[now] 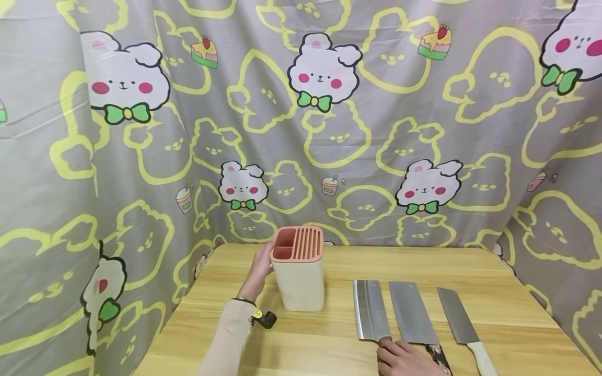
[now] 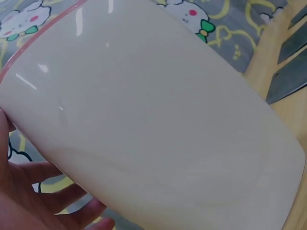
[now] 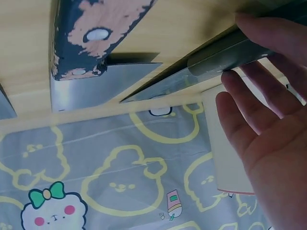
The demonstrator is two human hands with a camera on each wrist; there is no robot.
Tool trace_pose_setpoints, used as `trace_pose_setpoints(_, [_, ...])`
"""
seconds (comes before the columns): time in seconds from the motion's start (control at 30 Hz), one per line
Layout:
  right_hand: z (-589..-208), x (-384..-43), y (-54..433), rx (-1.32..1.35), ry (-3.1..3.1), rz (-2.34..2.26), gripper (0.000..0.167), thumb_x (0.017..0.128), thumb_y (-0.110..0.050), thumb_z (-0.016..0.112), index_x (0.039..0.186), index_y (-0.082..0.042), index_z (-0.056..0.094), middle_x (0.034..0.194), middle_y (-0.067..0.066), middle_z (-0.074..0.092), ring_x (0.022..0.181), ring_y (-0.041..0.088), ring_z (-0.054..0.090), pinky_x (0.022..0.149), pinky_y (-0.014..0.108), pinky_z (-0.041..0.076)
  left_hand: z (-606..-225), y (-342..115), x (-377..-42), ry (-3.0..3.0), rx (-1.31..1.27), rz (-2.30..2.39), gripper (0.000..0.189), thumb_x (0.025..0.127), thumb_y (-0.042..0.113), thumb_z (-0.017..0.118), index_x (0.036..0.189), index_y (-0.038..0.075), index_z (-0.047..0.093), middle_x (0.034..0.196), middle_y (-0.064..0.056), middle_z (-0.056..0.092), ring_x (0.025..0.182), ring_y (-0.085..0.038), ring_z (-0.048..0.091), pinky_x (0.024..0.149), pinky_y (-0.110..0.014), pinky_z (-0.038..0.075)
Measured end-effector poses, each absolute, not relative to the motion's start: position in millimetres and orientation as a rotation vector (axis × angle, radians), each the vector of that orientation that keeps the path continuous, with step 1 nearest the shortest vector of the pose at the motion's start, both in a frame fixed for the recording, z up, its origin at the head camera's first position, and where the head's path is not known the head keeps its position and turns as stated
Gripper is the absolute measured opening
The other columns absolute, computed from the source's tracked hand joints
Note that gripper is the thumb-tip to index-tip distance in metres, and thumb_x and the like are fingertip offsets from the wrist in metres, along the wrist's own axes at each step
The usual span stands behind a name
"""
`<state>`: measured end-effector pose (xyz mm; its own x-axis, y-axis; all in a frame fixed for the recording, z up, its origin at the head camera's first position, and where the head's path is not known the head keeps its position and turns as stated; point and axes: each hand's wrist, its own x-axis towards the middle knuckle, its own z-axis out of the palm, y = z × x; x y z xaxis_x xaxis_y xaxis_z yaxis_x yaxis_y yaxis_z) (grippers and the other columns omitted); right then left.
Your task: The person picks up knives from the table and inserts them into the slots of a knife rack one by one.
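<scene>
A cream knife holder (image 1: 301, 284) with a pink slotted top stands upright on the table. My left hand (image 1: 259, 266) rests against its left side, fingers spread along the cream wall (image 2: 153, 110) in the left wrist view. To the right lies a cleaver (image 1: 371, 308) with a dark handle. My right hand (image 1: 406, 359) holds that handle (image 3: 230, 56), thumb on one side and fingers on the other. Beside it lies a second cleaver (image 1: 414, 313) whose worn, blotchy handle (image 3: 96, 36) shows in the right wrist view. A narrower knife (image 1: 457, 316) with a white handle lies farthest right.
The wooden table (image 1: 385, 261) ends at a patterned grey curtain (image 1: 329, 130) behind and at both sides. A small black device (image 1: 265, 319) sits on the left wrist. All three blades point away toward the back edge.
</scene>
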<state>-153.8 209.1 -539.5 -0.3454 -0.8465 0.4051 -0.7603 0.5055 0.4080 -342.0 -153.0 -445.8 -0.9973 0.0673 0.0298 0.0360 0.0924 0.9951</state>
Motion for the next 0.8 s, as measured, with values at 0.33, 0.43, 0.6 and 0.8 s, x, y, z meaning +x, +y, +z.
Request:
trace_pose_setpoints(0.33, [-534.3, -155.7, 203.6, 1.328, -2.111, -0.217, 0.028, 0.097, -0.050, 0.062, 0.073, -0.035, 0.061, 0.075, -0.018, 0.048, 0.074, 0.003, 0.035, 0.065, 0.017, 0.018, -445.1, -155.4, -340.3, 2.301, 0.097, 2.066, 0.065, 0.108, 0.058, 0.040, 0.155, 0.014, 0.047, 0.162, -0.016, 0.044, 0.151, -0.038, 0.040, 0.119, -0.064, 0.039])
trace_pose_setpoints(0.43, [-532.9, -155.5, 200.8, 1.345, -2.108, -0.214, 0.028, 0.098, -0.051, 0.062, 0.073, -0.036, 0.060, 0.075, -0.019, 0.048, 0.074, 0.002, 0.033, 0.065, 0.018, 0.018, -444.0, -155.2, -339.1, 2.300, 0.077, 2.066, 0.067, 0.107, 0.059, 0.040, 0.156, 0.013, 0.046, 0.162, -0.018, 0.043, 0.151, -0.039, 0.040, 0.119, -0.065, 0.038])
trace_pose_setpoints(0.6, [-531.7, -155.5, 195.0, 1.360, -2.048, -0.201, 0.027, 0.098, -0.049, 0.063, 0.074, -0.037, 0.061, 0.076, -0.020, 0.053, 0.075, 0.001, 0.041, 0.067, 0.019, 0.032, -441.9, -153.6, -337.3, 2.315, 0.058, 2.055, 0.066, 0.108, 0.056, 0.038, 0.155, 0.011, 0.045, 0.160, -0.020, 0.044, 0.149, -0.040, 0.042, 0.119, -0.065, 0.038])
trace_pose_setpoints(0.8, [-528.4, -155.7, 190.8, 1.411, -2.033, -0.184, 0.021, 0.101, -0.045, 0.061, 0.081, -0.037, 0.065, 0.081, -0.021, 0.058, 0.079, -0.001, 0.050, 0.071, 0.018, 0.039, -441.8, -151.9, -337.5, 2.311, 0.073, 2.051, 0.065, 0.108, 0.058, 0.038, 0.157, 0.014, 0.044, 0.162, -0.017, 0.042, 0.151, -0.039, 0.039, 0.119, -0.065, 0.038])
